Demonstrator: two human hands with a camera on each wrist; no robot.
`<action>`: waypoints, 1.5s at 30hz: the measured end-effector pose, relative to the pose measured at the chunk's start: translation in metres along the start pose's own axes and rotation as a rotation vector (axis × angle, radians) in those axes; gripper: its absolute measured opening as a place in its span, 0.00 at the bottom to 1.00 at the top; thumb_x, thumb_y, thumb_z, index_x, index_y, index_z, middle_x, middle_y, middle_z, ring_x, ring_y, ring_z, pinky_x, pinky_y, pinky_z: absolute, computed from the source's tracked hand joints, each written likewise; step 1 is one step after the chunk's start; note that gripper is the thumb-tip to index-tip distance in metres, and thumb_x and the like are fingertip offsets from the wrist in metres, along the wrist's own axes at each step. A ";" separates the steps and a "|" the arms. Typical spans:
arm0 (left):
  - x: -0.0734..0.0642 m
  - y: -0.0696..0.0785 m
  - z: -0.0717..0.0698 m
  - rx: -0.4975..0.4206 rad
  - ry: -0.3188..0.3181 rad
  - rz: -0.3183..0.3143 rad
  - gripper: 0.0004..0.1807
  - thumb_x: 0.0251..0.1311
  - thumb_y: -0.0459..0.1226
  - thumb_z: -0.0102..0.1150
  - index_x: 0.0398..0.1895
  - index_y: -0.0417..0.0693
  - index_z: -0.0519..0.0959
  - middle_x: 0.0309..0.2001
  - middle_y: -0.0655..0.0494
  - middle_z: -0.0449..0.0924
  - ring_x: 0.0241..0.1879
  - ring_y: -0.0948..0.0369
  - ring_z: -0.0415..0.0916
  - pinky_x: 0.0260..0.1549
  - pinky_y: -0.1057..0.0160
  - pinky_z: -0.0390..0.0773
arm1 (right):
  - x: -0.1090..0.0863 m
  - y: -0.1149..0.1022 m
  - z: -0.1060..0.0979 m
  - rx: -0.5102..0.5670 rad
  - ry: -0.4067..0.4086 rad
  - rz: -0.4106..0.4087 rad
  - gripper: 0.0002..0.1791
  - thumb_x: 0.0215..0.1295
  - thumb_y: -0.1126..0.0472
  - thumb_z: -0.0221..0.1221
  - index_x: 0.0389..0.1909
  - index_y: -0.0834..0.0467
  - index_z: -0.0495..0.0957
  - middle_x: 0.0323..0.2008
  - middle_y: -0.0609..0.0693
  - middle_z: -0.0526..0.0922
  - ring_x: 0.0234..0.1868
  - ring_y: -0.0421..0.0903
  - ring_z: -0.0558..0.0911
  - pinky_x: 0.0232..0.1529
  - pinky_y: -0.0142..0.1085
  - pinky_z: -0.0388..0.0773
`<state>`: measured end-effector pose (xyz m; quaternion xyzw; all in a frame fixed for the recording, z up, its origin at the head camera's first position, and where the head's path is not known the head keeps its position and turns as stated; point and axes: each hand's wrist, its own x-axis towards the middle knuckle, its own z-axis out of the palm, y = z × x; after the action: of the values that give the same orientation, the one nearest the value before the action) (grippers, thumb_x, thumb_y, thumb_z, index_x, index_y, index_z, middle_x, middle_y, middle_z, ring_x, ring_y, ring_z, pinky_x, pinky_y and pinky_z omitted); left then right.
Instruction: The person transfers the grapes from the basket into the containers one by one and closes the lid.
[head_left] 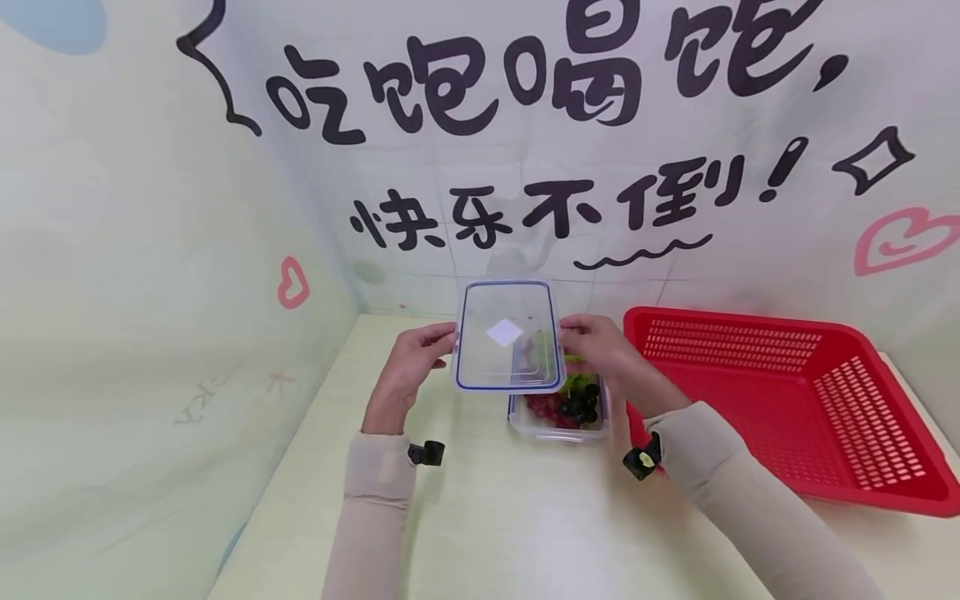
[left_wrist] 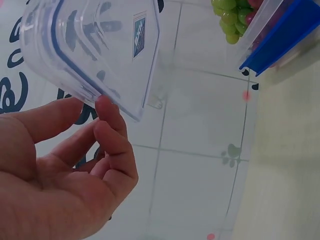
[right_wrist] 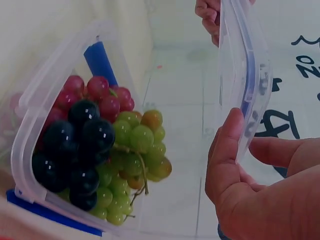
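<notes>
A clear plastic lid with a blue seal is held up by both hands, tilted, above the table. My left hand pinches its left edge between thumb and fingers. On the opposite edge, my right hand grips with thumb and fingers. Below and partly behind the lid stands a clear food container with blue clips. Inside it lie red grapes, black grapes and green grapes, with stems showing. In the right wrist view, the lid is apart from the container.
A red perforated basket stands on the right, close beside the right forearm. The pale table extends toward the front. Behind it hangs a white wall cloth with large black writing, and another sheet covers the left side.
</notes>
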<state>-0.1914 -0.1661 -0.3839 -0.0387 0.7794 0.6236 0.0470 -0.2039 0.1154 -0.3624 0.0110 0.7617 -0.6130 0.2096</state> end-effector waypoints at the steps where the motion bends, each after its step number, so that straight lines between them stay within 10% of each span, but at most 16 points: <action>1: 0.001 0.000 0.002 0.000 0.002 -0.001 0.18 0.71 0.39 0.56 0.60 0.44 0.80 0.52 0.47 0.83 0.47 0.57 0.77 0.46 0.60 0.77 | 0.000 0.000 -0.002 -0.007 0.003 -0.001 0.23 0.77 0.59 0.49 0.70 0.60 0.65 0.65 0.60 0.71 0.59 0.56 0.75 0.55 0.43 0.82; 23: 0.008 0.016 0.026 -0.049 0.050 0.039 0.20 0.67 0.35 0.60 0.62 0.52 0.78 0.52 0.51 0.81 0.47 0.57 0.79 0.48 0.60 0.79 | -0.005 -0.002 -0.029 -0.081 0.118 -0.116 0.26 0.70 0.67 0.57 0.68 0.57 0.70 0.51 0.59 0.75 0.52 0.55 0.78 0.51 0.42 0.84; 45: 0.009 0.030 0.045 -0.179 0.018 0.299 0.16 0.63 0.21 0.56 0.53 0.37 0.77 0.47 0.46 0.79 0.44 0.58 0.76 0.42 0.69 0.81 | -0.016 -0.004 -0.047 -0.019 0.219 -0.284 0.15 0.68 0.69 0.59 0.55 0.61 0.76 0.45 0.55 0.77 0.45 0.47 0.79 0.43 0.31 0.84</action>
<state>-0.2025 -0.1153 -0.3654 0.0679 0.7183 0.6900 -0.0569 -0.2044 0.1623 -0.3456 -0.0321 0.7795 -0.6245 0.0367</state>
